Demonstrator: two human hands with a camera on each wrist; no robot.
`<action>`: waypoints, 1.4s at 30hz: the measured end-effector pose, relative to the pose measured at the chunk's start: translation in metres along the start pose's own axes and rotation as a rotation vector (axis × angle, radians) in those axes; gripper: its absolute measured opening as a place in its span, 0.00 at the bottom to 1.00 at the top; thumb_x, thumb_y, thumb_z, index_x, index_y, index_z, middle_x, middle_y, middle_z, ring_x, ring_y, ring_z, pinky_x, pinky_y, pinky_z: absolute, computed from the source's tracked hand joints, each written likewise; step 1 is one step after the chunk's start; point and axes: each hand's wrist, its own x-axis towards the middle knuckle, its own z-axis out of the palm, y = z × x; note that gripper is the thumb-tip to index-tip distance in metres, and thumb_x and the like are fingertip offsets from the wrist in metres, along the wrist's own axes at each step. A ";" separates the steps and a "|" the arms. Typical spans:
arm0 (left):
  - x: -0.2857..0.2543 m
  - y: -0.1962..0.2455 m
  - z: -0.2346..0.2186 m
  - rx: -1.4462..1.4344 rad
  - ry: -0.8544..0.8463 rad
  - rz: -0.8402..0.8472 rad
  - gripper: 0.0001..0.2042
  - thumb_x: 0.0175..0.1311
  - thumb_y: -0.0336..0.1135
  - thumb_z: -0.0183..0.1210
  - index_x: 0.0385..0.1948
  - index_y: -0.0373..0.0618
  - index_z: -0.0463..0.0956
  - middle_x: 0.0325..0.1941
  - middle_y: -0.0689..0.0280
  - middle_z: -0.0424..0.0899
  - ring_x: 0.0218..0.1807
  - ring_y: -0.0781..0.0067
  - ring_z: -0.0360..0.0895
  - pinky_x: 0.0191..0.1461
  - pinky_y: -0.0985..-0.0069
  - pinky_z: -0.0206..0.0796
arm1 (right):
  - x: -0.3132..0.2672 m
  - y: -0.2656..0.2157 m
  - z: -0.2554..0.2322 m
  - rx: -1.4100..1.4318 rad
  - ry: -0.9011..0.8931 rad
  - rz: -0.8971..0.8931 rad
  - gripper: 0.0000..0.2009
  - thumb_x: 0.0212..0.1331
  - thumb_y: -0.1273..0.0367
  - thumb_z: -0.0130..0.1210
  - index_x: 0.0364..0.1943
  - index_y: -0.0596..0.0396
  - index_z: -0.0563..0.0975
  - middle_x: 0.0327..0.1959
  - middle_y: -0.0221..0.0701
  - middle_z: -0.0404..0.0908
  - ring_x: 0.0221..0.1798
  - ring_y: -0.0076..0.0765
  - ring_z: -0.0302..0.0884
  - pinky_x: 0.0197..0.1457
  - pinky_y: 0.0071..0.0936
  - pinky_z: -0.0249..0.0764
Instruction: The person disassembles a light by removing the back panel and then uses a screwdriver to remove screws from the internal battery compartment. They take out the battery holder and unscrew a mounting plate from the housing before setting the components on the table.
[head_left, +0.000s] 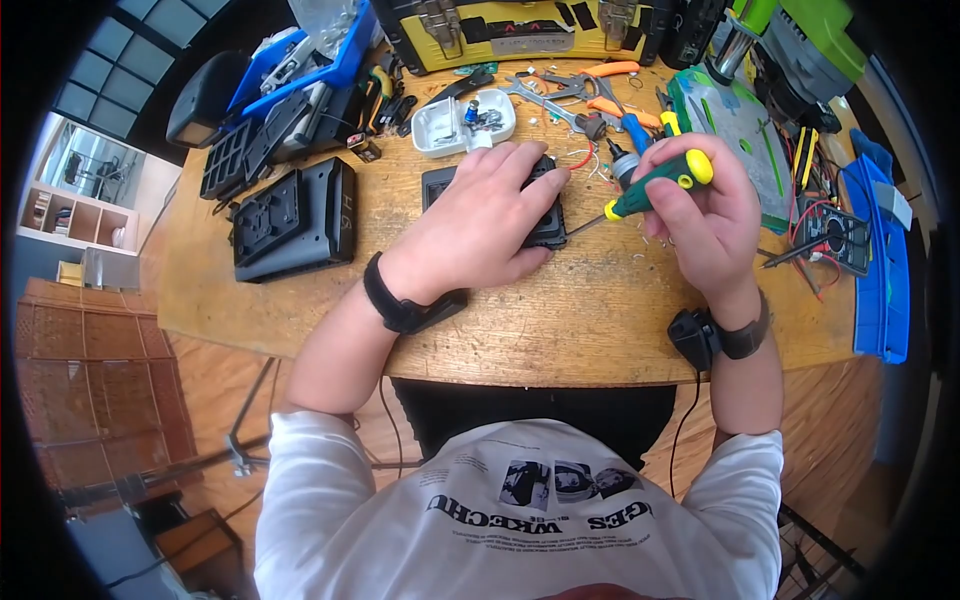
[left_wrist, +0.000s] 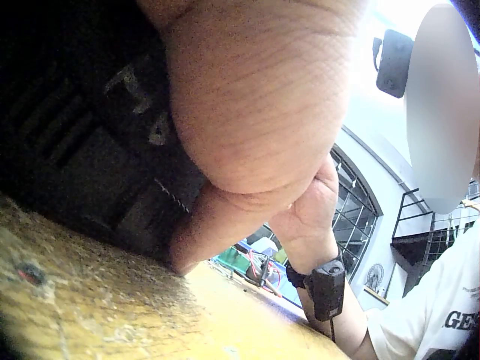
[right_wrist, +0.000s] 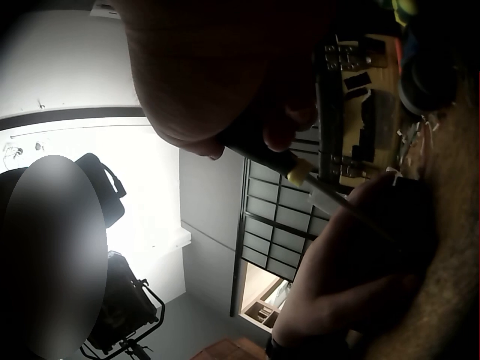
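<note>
My left hand (head_left: pixel 480 225) lies over a black plastic casing (head_left: pixel 437 190) on the wooden table, gripping it with the thumb at the near side and fingers across the top. Much of the casing is hidden under that hand; in the left wrist view its dark wall (left_wrist: pixel 97 157) bears pale markings. In my right hand (head_left: pixel 715 225) is a screwdriver (head_left: pixel 634 199) with a green and yellow handle. It tilts down to the left, its tip at the casing's right edge. The right wrist view shows the screwdriver shaft (right_wrist: pixel 349 208) reaching toward the casing, which is very dark there.
A white divided tray (head_left: pixel 433 137) of small parts stands behind the casing. Another black casing (head_left: pixel 340 225) lies at left. Orange-handled pliers (head_left: pixel 610 70), wrenches and wires are scattered at back right. A multimeter (head_left: pixel 845 245) and blue tray (head_left: pixel 880 290) sit at far right, a yellow toolbox (head_left: pixel 480 50) behind.
</note>
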 end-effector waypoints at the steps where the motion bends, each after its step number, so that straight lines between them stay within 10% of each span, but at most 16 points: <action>1: 0.000 0.000 0.000 0.000 0.002 -0.001 0.40 0.49 0.40 0.75 0.68 0.43 0.69 0.67 0.44 0.70 0.67 0.39 0.70 0.71 0.52 0.62 | 0.000 0.000 0.000 0.004 -0.001 0.000 0.10 0.68 0.74 0.62 0.49 0.57 0.76 0.37 0.23 0.80 0.30 0.12 0.74 0.32 0.12 0.69; 42: 0.000 -0.001 0.001 -0.003 0.025 0.012 0.39 0.49 0.40 0.74 0.66 0.41 0.70 0.65 0.44 0.70 0.63 0.39 0.72 0.68 0.52 0.64 | -0.001 0.003 -0.004 -0.072 -0.052 -0.079 0.12 0.67 0.77 0.61 0.52 0.59 0.76 0.43 0.28 0.82 0.41 0.19 0.80 0.42 0.17 0.77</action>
